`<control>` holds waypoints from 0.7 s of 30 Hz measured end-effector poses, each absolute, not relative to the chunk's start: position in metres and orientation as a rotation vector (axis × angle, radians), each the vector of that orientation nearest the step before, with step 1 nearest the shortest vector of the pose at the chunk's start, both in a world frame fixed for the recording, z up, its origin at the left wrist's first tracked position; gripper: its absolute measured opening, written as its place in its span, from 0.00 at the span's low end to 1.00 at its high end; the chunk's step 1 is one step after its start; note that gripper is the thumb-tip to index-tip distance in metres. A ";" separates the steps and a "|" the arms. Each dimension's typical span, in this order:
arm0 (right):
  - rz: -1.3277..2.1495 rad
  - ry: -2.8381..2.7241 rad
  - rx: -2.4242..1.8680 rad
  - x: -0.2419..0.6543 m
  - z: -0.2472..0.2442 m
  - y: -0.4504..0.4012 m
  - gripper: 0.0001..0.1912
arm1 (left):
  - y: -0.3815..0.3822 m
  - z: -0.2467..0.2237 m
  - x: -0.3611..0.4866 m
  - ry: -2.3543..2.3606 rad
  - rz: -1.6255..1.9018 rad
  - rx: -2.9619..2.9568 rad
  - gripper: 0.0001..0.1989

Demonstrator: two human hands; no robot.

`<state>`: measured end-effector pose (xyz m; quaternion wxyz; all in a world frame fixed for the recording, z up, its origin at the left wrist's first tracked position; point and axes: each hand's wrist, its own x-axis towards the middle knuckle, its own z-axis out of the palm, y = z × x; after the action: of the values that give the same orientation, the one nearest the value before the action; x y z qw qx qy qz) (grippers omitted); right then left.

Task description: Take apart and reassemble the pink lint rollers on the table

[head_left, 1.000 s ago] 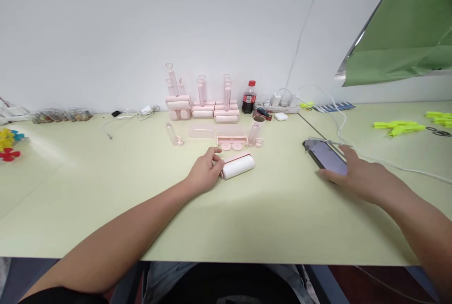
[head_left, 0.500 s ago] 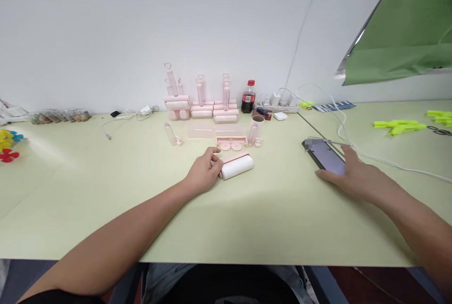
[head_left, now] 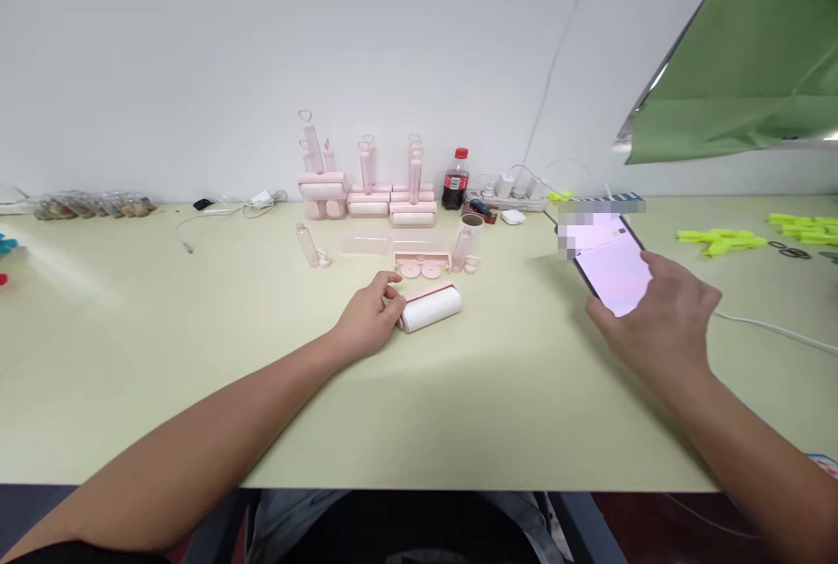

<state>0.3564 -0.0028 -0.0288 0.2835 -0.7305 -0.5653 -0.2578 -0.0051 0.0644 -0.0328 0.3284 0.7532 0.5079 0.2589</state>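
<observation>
My right hand (head_left: 658, 319) grips a smartphone (head_left: 612, 271) by its long sides, thumb on the near-left edge; the screen is lit and the phone is tilted up off the table. On the table's middle, my left hand (head_left: 372, 315) has its fingers curled round the left end of a pink-and-white lint roller (head_left: 430, 306), which lies flat. Just behind the roller sit a pink open holder part with two round discs (head_left: 422, 265) and a clear pink bottle (head_left: 462, 250) with its small cap beside it.
Along the wall stand stacked pink rollers (head_left: 370, 202) with heart-topped tubes, a cola bottle (head_left: 456, 180) and a power strip (head_left: 504, 202). A paper cup (head_left: 471, 223) is near them. Yellow-green plastic pieces (head_left: 720, 241) lie at right. A white cable (head_left: 776, 330) runs across the right side.
My right hand has closed on the phone and raised it from the table, and its screen has brightened. My left hand stays at the roller; the view has shifted slightly.
</observation>
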 end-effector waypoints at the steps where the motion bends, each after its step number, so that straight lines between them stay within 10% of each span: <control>1: -0.744 -1.520 -1.891 0.359 -0.031 -0.002 0.38 | 0.064 -0.033 -0.005 1.332 0.678 1.973 0.18; 21: -0.971 -1.553 -1.592 0.370 -0.039 -0.003 0.40 | 0.065 -0.031 -0.005 1.349 0.662 1.982 0.19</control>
<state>0.3699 -0.0025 -0.0390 0.3498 -0.6145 -0.5996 -0.3749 -0.0046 0.0646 -0.0313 0.3212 0.7546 0.5137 0.2520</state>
